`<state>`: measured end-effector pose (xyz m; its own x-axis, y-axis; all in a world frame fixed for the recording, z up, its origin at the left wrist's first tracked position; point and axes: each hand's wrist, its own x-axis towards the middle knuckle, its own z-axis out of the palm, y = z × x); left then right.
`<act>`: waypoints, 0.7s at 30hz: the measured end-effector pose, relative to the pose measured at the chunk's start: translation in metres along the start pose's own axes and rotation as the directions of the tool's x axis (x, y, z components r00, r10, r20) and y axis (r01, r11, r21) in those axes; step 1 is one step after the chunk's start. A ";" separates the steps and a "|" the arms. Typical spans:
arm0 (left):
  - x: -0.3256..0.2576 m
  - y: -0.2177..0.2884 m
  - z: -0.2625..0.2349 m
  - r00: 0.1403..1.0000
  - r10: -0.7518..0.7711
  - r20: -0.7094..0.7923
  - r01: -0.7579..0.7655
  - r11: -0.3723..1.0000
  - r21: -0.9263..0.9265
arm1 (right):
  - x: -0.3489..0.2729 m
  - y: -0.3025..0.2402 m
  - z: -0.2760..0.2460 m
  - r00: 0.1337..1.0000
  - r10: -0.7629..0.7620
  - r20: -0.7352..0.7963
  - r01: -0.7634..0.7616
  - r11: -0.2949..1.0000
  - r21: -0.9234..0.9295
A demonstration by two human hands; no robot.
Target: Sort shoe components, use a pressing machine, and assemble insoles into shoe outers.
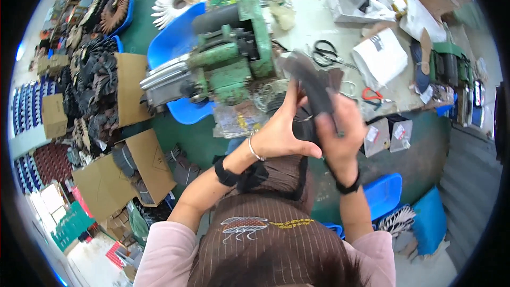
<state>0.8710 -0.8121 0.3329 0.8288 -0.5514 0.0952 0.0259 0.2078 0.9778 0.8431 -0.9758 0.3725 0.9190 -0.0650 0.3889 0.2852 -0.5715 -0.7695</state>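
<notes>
Both hands meet at the workbench's near edge: the left hand (284, 133), fingers spread, cups from below while the right hand (340, 130) pinches a stack of dark fan-shaped leather pieces (313, 87), its long axis running up and away toward the bench. The green machine (231, 56) stands just left of the stack, nearer the left hand. Black scissors (325, 53) lie beyond on the tabletop (311, 24). The stack's lower end is hidden behind the palms.
</notes>
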 end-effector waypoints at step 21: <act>-0.227 0.091 -0.237 0.613 0.034 -0.789 -0.171 0.981 -0.090 | -0.070 -0.182 0.289 0.855 0.353 0.380 -0.497 0.346 0.796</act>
<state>0.8176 -0.4760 0.3558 0.9502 0.3067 -0.0554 -0.0657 0.3709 0.9263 0.8054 -0.6306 0.3392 0.9899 0.0539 -0.1315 -0.1410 0.4856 -0.8627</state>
